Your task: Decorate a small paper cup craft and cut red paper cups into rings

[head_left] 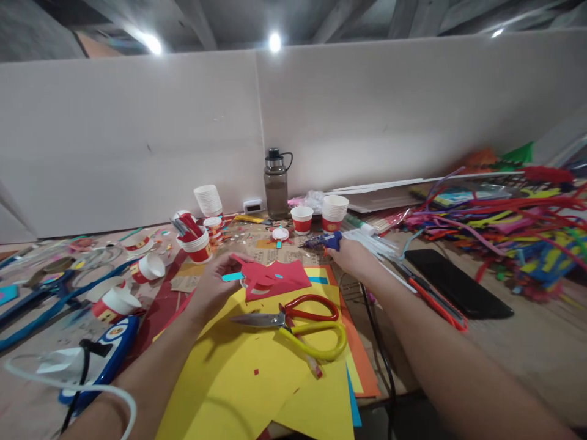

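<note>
My left hand [219,278] is closed around the edge of a cut red paper piece [287,275]. A light-blue paper strip [232,277] sticks out beside its fingers, and something white and curved shows under the red paper. At the far side of the paper stack, my right hand [351,256] is closed on a blue glue gun [329,242], whose nozzle points left. Scissors [279,319] with one red and one yellow handle lie on yellow paper sheets [257,397], blades to the left. A black cord [376,333] runs down below my right wrist.
A water bottle [276,189] stands by the white partition [367,122]. Paper cups [334,211] stand nearby; others lie at left. A phone [454,281], a red utility knife [435,302] and colourful pipe cleaners [499,220] lie at right. A blue tape dispenser-like object [110,360] sits left.
</note>
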{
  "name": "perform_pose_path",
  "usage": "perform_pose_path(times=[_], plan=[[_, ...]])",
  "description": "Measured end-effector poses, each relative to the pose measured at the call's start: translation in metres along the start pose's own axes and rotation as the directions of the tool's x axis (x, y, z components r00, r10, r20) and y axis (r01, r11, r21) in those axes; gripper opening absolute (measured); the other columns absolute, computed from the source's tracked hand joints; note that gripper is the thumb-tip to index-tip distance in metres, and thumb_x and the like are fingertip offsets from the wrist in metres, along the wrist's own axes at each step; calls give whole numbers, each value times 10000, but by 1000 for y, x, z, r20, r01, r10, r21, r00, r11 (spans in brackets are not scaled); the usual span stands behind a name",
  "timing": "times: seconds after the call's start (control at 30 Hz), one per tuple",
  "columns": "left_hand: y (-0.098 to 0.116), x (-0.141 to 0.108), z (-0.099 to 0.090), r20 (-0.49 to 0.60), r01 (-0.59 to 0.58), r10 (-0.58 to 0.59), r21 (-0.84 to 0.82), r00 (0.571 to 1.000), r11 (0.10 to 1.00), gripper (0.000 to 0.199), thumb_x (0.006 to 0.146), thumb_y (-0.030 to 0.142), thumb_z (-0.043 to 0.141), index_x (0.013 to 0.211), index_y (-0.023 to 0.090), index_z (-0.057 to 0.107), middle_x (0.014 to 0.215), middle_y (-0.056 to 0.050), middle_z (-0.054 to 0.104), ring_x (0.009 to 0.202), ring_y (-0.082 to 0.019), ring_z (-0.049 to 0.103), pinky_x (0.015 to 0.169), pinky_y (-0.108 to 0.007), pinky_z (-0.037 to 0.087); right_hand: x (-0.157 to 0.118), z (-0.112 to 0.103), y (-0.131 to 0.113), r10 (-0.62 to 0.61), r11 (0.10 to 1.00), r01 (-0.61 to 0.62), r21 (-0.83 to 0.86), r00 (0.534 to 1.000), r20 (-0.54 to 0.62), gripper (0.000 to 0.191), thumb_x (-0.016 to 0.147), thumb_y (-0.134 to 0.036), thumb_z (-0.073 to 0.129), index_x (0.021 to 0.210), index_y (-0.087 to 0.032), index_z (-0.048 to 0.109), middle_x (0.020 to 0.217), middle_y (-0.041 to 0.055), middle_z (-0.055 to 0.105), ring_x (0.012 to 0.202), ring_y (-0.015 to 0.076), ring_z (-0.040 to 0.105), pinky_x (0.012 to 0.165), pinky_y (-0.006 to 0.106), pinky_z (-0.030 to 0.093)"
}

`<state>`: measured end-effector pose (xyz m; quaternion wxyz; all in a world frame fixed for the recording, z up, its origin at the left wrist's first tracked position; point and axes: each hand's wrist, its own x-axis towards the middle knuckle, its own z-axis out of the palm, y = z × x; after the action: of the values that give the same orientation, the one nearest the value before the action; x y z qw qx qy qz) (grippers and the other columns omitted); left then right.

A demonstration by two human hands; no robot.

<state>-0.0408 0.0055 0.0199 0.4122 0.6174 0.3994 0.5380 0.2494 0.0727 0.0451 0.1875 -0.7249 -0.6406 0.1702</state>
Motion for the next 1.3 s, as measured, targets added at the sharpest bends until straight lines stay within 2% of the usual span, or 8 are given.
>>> perform_pose_path(times=[0.07,0.13,0.27,0.37,0.57,0.83,1.1,1.3], plan=[[0,0,0,-12,0,0,2,1000,1000,320,646,305,745,924,177,656,946,-75,673,856,-191,626,752,-286,496,-8,-3,-5,-65,983,36,-181,985,-161,297,788,-312,620,965,-75,602,1053,237,599,1012,310,569,807,367,428],[0,0,1,-16,13,-13,16,1000,1000,318,647,304,742,925,177,655,927,-68,676,844,-189,628,744,-282,496,-17,-1,-13,-196,946,129,-297,958,-210,275,813,-333,589,971,-109,606,1069,197,601,1008,276,567,812,339,422],[2,0,3,-26,38,-36,82,999,996,283,666,277,714,923,176,655,885,-53,682,816,-175,625,720,-266,489,-32,13,-33,-390,900,413,-141,906,165,176,820,-328,555,783,-184,650,828,65,680,748,165,614,650,239,414],[6,0,4,-30,35,-32,124,999,992,256,670,264,698,904,170,654,871,-49,685,798,-171,623,720,-264,486,-38,22,-46,-420,844,485,-229,863,281,185,785,-322,578,764,-164,674,837,102,695,754,200,635,620,256,420],[8,0,3,-8,25,-24,148,1000,989,265,674,266,700,917,165,662,871,-53,684,780,-169,620,696,-255,477,-38,25,-55,-343,810,455,-369,879,332,196,745,-249,594,835,-113,703,875,190,697,855,296,655,670,317,472],[5,0,4,-26,29,-26,121,999,992,266,658,245,707,908,163,668,859,-54,688,781,-169,620,694,-253,479,-35,29,-56,-309,816,443,-372,877,368,241,763,-198,546,920,-98,699,933,202,696,856,291,660,681,325,481],[7,0,9,-21,52,-52,36,998,998,313,582,235,777,860,162,655,858,-59,692,748,-167,631,667,-261,503,-35,31,-52,-337,850,453,-271,861,381,138,742,-166,523,715,-139,655,779,136,690,698,211,635,562,257,393],[8,-2,11,12,8,-8,-48,1000,999,306,581,229,790,847,167,651,869,-68,696,785,-173,647,726,-289,527,-28,33,-36,-527,850,517,103,842,119,52,706,-150,525,747,-173,546,735,30,633,653,127,547,555,211,354]])
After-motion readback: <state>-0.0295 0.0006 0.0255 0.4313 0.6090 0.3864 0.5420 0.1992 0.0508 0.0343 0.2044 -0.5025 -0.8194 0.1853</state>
